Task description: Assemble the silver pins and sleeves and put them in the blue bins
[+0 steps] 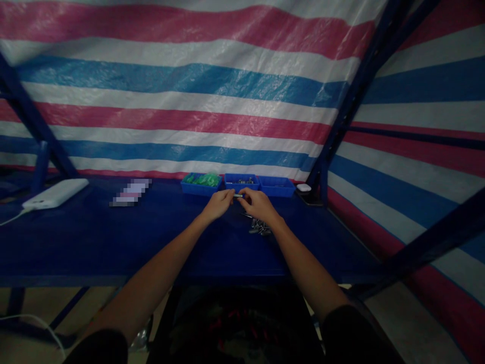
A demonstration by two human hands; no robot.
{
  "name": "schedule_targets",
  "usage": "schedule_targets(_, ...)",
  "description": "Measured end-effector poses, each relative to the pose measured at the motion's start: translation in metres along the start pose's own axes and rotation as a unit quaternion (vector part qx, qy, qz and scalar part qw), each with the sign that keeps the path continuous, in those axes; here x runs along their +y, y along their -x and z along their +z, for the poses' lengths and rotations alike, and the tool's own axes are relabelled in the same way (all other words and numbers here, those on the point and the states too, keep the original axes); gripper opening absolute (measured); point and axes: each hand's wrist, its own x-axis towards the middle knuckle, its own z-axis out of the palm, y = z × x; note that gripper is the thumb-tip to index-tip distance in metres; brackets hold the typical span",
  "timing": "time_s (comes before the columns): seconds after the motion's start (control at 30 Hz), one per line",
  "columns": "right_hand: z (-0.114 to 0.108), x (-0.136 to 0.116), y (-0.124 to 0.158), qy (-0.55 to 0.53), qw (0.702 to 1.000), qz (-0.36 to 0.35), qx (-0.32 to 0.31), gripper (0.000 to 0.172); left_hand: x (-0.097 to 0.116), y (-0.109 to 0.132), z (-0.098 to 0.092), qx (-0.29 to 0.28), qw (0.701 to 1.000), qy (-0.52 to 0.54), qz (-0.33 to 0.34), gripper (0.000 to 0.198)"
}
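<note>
My left hand [222,203] and my right hand [258,204] meet over the blue table, in front of the bins. Between their fingertips lies a small, slim metal cylinder [238,195], pinched at one end by each hand. Its exact kind is too small to make out. Below my right hand, a loose pile of small shiny metal parts [259,227] rests on the tabletop. Just behind the hands stands a blue bin [241,187] with small metal pieces inside. To its left, another blue bin [200,190] holds green plastic bits.
A third blue bin [277,188] stands at the right. Beyond it are a white case [303,187] and a dark flat object [312,198]. A white power bank [56,193] with a cable lies far left, near a blurred-out item [131,192]. Blue posts [343,121] flank the table.
</note>
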Motion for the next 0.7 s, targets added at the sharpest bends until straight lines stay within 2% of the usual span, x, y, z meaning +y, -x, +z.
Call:
schedule_targets(0.1, 0.001, -0.001, -0.001, 0.008, 1.0, 0.007, 0.021, 0.023, 0.002, 0.002, 0.0, 0.015, 0.999, 0.048, 0.013, 0.032)
schedule_targets(0.17, 0.003, -0.001, -0.002, 0.004, 1.0, 0.007, 0.029, 0.03, 0.004, 0.002, 0.001, 0.003, 0.995, 0.094, 0.02, 0.022)
schedule_targets(0.27, 0.008, 0.0, -0.003, -0.015, 0.999, 0.006, 0.044, 0.032, 0.004, 0.002, 0.001, -0.017, 0.991, 0.123, 0.048, 0.022)
schedule_targets(0.4, 0.013, 0.002, -0.004, -0.049, 0.997, 0.015, 0.052, 0.032, 0.003, 0.0, 0.002, 0.003, 0.991, 0.118, 0.062, 0.018)
schedule_targets(0.47, 0.013, 0.002, -0.004, -0.058, 0.997, 0.021, 0.05, 0.03, 0.001, -0.001, 0.002, 0.01, 0.992, 0.118, 0.053, 0.019)
schedule_targets(0.57, 0.012, 0.002, -0.002, -0.057, 0.997, 0.014, 0.048, 0.019, -0.001, -0.002, 0.001, 0.018, 0.994, 0.102, 0.025, 0.025)
schedule_targets(0.7, 0.007, -0.002, 0.0, -0.03, 0.998, -0.027, 0.046, 0.021, -0.003, -0.002, 0.0, 0.024, 0.998, 0.05, 0.005, 0.042)
